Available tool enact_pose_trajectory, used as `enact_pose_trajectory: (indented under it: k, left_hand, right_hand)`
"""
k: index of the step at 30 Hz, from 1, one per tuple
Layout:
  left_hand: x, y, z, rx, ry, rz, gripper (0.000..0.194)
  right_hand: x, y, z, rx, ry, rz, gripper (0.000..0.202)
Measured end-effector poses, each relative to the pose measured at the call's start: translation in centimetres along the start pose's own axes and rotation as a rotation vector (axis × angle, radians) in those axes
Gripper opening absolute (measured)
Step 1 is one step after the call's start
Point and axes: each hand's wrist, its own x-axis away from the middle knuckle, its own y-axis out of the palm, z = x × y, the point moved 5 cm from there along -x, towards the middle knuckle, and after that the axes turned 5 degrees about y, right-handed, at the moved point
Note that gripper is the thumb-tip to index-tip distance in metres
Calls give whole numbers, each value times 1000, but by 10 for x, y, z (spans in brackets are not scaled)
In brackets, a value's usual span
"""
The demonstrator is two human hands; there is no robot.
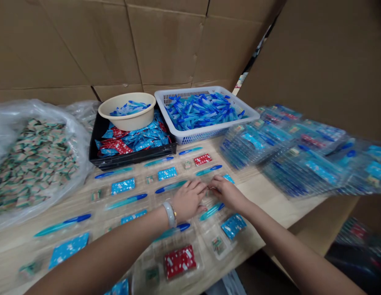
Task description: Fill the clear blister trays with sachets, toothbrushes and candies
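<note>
A: Where do the fingers meet?

B: Left hand (189, 199) and right hand (230, 195) converge over a clear tray (208, 178) on the wooden table (255, 192), left fingers loosely curled together, right fingertips bunched; whether either pinches anything, one cannot tell

A: And around them?

B: A blue pen (209, 170) lies just beyond the fingertips, a blue packet (229, 178) half hidden past the right ones

A: How might these handle?

B: The tray, probably light, flexible and slick, suits a rim hold; the pen, likely stiff and smooth, a mid-barrel pinch
</note>
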Motion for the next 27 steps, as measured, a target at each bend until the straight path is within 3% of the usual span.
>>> enact_pose_trajectory:
  k: [4, 8, 27]
  left_hand:
    - [-2, -4, -2, 51, 18, -2, 45]
    - [2, -10, -9, 77, -64, 56, 43]
    - [3, -7, -5, 147, -45, 30, 39]
  right_hand:
    - [1, 1, 1, -23, 3, 19, 18]
    - [4, 0, 4, -39, 36, 73, 18]
    - [11, 7, -4, -91, 34, -40, 18]
